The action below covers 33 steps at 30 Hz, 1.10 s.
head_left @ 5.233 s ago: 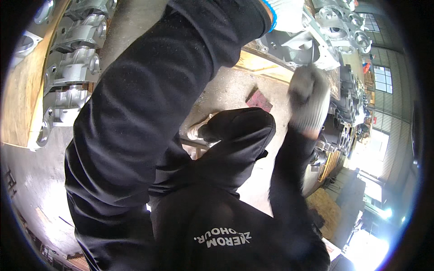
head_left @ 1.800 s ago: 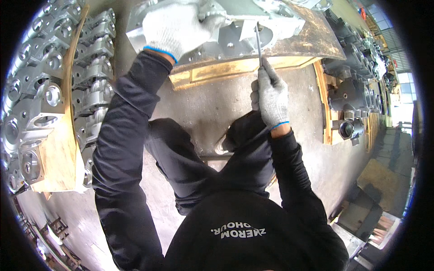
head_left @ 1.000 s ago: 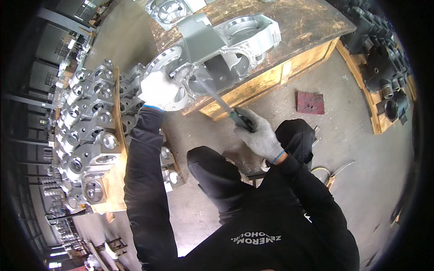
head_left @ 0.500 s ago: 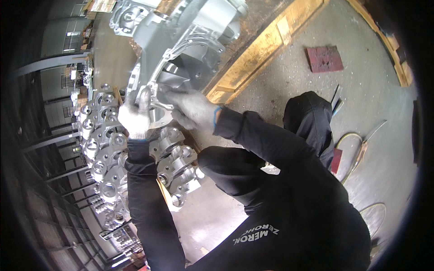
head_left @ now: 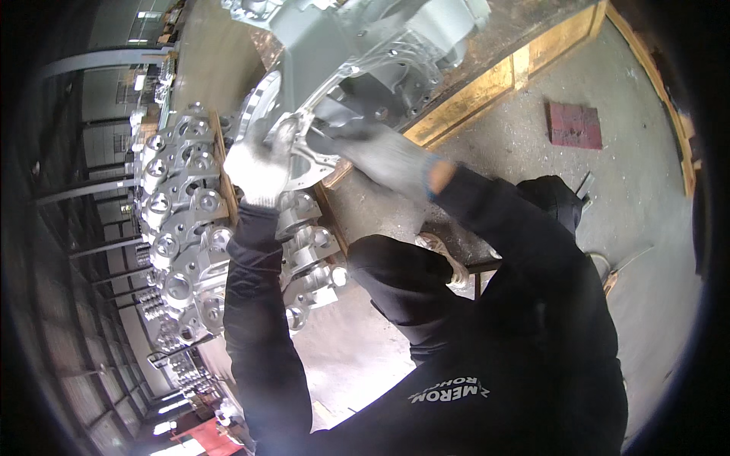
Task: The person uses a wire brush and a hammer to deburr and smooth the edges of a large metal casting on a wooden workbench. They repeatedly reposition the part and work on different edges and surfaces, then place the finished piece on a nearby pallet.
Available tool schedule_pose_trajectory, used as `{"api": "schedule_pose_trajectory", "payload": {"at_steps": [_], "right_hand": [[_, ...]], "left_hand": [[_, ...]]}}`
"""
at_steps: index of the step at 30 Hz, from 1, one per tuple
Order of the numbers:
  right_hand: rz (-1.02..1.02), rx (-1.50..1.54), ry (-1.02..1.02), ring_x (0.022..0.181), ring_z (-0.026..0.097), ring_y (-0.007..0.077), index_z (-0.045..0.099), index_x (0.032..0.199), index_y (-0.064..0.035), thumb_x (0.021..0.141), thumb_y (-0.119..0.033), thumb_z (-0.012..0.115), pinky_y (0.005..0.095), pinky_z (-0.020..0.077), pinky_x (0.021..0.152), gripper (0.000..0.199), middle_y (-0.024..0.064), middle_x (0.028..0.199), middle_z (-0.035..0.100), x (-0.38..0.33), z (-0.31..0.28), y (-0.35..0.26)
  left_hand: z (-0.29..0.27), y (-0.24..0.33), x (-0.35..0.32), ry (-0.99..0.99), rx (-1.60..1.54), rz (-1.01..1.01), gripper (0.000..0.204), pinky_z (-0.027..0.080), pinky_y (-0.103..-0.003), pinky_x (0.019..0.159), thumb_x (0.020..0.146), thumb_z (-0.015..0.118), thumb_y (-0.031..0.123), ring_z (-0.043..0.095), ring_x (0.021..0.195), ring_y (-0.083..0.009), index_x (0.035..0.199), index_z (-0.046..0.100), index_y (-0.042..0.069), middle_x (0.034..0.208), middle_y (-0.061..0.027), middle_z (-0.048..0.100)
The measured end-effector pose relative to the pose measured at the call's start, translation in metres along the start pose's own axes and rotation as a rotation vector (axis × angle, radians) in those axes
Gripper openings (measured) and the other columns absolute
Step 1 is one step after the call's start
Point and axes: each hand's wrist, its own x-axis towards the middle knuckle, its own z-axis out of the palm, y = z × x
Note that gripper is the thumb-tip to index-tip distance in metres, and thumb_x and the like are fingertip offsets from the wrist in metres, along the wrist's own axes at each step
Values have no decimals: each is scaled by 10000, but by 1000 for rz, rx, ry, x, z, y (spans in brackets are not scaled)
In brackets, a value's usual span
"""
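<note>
A large silver-grey metal casting, with flanges, holes and a dark hollow inside, fills the top of the view. My left hand, in a white knit glove, grips the casting's near rim, its fingers bent over the edge. Facing it from the right, my right hand wears a greyer glove and reaches to the casting's opening beside a pale flange. Motion blurs this hand, and its fingertips are lost in shadow, so whether they hold a small tool or part is hidden.
Many similar castings stand in rows on the left. Under the large casting is a worn wooden bench or pallet with a yellowish side. A dark red mat lies on the concrete floor, and a hose with a nozzle lies at the right.
The view has shifted, so the casting and both hands appear farther up and right. My right hand has drawn slightly away from my left and is blurred; my left keeps its hold on the rim.
</note>
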Motion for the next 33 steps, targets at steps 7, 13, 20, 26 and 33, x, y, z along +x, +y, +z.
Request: {"api": "schedule_pose_trajectory", "payload": {"at_steps": [7,13,20,26,33], "right_hand": [[160,-296,-85,579,545,121,639,1271,-30,1061,-322,527,320,463,548,377,0,685,545,-19,-20,-42],[165,-558,25,612,623,231,647,1281,-44,1032,-253,533,414,501,603,344,145,788,683,-24,-8,-50],[-368,-1035,96,886,711,382,645,1305,-46,997,-205,536,488,548,794,362,304,951,685,-24,-2,-24],[-154,-1046,160,877,708,424,635,1379,-121,964,-180,564,498,560,783,425,274,906,691,-27,9,-23],[-185,-1141,223,850,696,432,710,978,-27,929,-173,592,519,544,758,195,255,894,697,-31,5,-3]], "left_hand": [[0,7,-1,107,-34,76,428,548,-371,572,879,798,436,692,563,-281,1035,789,37,688,-170,699],[-5,14,4,146,-172,138,430,577,-368,650,876,796,429,737,698,-303,1132,775,84,855,-177,751],[-7,16,2,184,-286,147,428,583,-384,747,899,765,432,745,820,-309,1218,752,147,957,-127,768],[-14,15,1,-44,-185,21,548,584,-409,830,913,744,465,739,943,-344,1240,700,27,1098,-183,748],[-13,16,0,19,-300,35,544,583,-404,837,927,725,489,736,937,-326,1202,708,19,1083,-183,749]]}}
